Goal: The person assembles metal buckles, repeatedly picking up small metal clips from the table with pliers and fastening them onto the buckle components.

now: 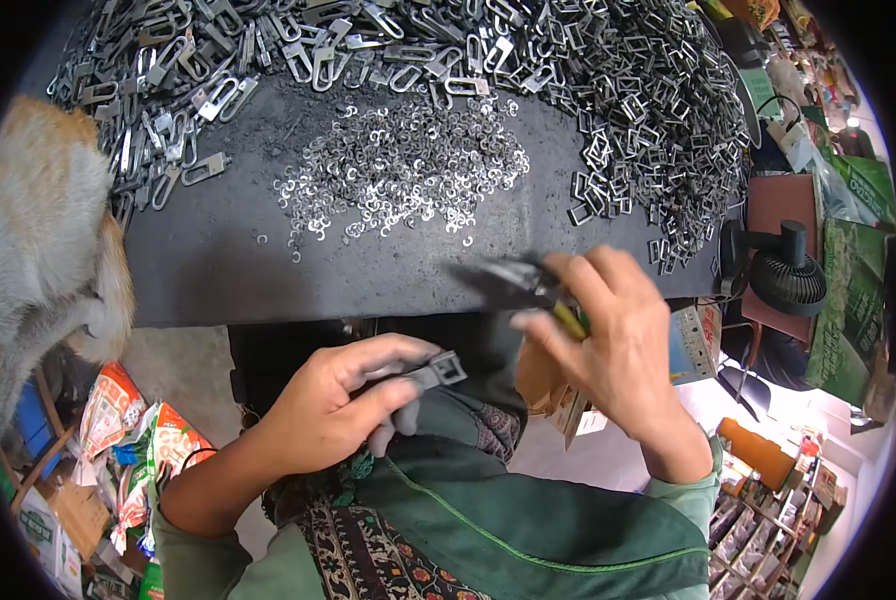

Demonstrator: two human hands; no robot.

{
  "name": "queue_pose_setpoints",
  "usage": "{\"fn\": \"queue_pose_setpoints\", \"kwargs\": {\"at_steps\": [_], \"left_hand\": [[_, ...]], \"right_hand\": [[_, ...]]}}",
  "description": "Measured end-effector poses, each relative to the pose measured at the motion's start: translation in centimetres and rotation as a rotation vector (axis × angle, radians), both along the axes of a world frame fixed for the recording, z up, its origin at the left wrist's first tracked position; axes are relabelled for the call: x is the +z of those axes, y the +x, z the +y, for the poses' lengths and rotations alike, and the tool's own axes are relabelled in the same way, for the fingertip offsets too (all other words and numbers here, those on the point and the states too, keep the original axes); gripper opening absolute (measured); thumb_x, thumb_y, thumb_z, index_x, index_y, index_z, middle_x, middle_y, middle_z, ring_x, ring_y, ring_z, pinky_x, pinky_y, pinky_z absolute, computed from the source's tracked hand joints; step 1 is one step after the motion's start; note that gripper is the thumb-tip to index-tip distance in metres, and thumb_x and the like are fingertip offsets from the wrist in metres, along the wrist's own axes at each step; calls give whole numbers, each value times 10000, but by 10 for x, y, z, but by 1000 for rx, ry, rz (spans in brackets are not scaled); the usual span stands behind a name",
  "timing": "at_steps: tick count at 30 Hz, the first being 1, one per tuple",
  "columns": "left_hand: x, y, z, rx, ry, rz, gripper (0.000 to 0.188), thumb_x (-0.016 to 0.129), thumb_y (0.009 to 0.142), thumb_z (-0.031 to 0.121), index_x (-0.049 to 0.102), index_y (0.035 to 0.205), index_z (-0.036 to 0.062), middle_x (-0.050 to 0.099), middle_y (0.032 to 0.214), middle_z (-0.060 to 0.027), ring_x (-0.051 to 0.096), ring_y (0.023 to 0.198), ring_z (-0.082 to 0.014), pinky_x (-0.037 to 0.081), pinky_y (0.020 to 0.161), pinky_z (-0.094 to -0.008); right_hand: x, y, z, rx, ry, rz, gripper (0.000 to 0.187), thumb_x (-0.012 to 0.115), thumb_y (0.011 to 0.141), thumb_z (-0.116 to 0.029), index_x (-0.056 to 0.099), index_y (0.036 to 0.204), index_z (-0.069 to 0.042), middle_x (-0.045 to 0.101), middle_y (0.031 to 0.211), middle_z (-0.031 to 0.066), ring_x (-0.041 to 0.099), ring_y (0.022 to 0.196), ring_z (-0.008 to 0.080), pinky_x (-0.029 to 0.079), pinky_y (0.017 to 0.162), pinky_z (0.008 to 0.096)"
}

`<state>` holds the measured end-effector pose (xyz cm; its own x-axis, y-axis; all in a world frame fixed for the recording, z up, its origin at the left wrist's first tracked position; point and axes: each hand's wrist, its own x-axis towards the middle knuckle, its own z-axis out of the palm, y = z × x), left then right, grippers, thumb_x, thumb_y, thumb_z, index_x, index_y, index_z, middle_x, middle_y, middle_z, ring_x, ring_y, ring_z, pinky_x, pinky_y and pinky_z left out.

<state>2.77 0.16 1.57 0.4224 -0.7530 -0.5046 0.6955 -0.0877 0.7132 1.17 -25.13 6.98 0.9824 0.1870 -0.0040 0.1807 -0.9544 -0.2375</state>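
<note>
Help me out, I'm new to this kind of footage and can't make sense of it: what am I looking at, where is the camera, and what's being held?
This is one view from a wide fisheye camera worn on a person's head, looking down, so straight edges bend near the rim. No machine here, just two bare hands coming in from below. The left hand holds a small dark metal buckle piece in a closed grip. The right hand is closed on a pair of pliers with a yellow-green handle, its nose pointing left. Ahead lies a dark worktable. On it sit a loose patch of small shiny metal rings in the middle, and big heaps of grey metal buckles across the back and right. A furry animal sits at the left edge, and a small black fan stands on the right.
</note>
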Motion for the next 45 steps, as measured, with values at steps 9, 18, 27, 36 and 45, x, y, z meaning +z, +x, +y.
{"fn": "queue_pose_setpoints", "kwargs": {"at_steps": [9,18,27,36,45], "left_hand": [[-16,-27,0,179,-123,-241,180,616,948,63,662,1106,-10,661,957,-51,621,911,-114,492,817,-257],[-7,-16,0,234,-11,-426,168,667,901,46,689,1057,-12,681,972,-88,638,924,-159,484,852,-293],[-6,-7,0,282,-17,-314,170,666,913,75,689,1057,-11,687,954,-63,617,897,-114,471,831,-260],[4,-2,-5,327,15,-75,174,648,923,103,673,1050,-14,571,798,25,445,631,-26,340,544,-188],[-1,-7,-4,326,-19,-121,166,639,930,92,672,1051,-17,593,873,16,467,704,-23,364,603,-186]], "right_hand": [[-4,6,8,43,-333,-72,355,779,731,-234,666,1037,-94,534,892,88,529,866,274,396,733,401],[-2,15,12,85,-356,-91,334,771,738,-232,655,1019,-93,519,881,85,526,857,266,389,728,402],[10,30,-2,270,-279,-68,294,768,696,-250,610,898,-105,502,829,60,529,805,242,398,668,376],[26,38,-2,555,-24,-3,367,775,597,-233,614,897,-95,527,811,53,580,761,245,448,639,370],[22,38,2,589,9,0,335,777,624,-232,614,879,-88,510,782,46,550,706,232,433,605,360]]}}
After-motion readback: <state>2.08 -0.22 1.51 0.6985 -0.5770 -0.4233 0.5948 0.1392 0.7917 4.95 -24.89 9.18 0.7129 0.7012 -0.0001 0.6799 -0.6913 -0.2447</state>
